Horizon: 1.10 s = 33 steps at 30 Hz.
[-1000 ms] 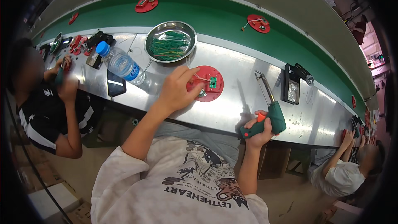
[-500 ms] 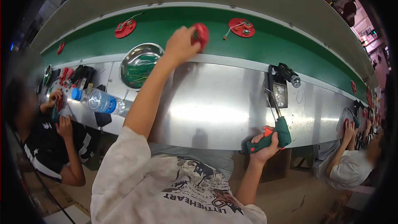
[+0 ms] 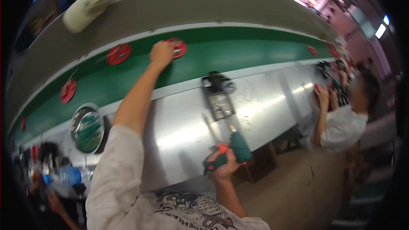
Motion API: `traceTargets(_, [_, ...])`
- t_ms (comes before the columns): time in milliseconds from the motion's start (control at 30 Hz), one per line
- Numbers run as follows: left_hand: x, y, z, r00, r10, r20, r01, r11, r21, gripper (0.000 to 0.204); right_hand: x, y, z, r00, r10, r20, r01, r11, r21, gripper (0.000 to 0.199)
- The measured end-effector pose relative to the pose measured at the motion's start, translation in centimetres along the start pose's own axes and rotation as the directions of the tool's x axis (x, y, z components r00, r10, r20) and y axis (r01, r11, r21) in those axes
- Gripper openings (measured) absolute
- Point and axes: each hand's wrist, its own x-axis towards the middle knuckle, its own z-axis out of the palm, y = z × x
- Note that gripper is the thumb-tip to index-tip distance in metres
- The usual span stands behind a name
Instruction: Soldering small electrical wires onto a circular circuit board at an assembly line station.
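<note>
My left hand reaches out over the green strip at the back of the bench. Its fingers close on the left edge of a round red disc with small parts on its face; the fingertips are partly hidden. Near the bench's front edge, my right hand is wrapped round the handle of a dark green soldering gun with a red trigger. The gun's tip points away from me, toward a black stand with a metal tray. Another red disc with a wire lies left of my left hand.
Farther left on the green strip lies a red disc. A steel bowl of green pieces stands nearer, with a plastic bottle beyond it. Co-workers sit at both sides. A pale cap-like object rests on the upper ledge.
My view has turned to the right. My left hand has laid the red disc it carried on the green strip and moved right to another disc. My right hand keeps the soldering gun.
</note>
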Motion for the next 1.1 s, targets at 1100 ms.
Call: traceTargets(1100, [-38.3, -5.6, -24.7, 0.960, 0.280, 0.031, -0.261, 0.926, -0.272, 0.019, 0.3, -0.5, 1.7, 0.998, 0.040, 0.050, -0.026, 0.965, -0.261, 0.044])
